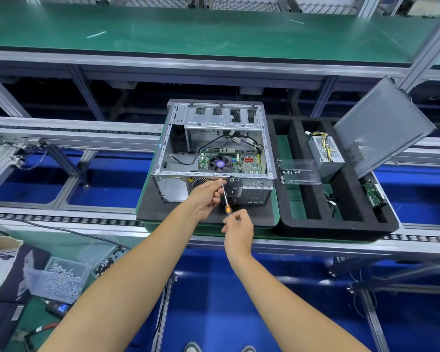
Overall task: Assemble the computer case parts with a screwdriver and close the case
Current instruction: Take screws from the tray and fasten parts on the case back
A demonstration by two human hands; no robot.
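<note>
An open metal computer case point(178, 138) lies on a dark mat, its motherboard and fan point(220, 164) showing inside. A screwdriver point(225, 198) with an orange and black handle points up at the case's near rear panel. My left hand point(208, 196) pinches the shaft near its tip, against the panel. My right hand point(236, 226) grips the handle from below. The grey side panel point(381, 128) leans upright at the right, off the case.
A black foam tray point(285, 219) right of the case holds a power supply point(325, 156), a clear plastic screw box point(297, 171) and a green board point(374, 194). Screw bins point(59, 278) sit at lower left. Conveyor rails run across; a green shelf is above.
</note>
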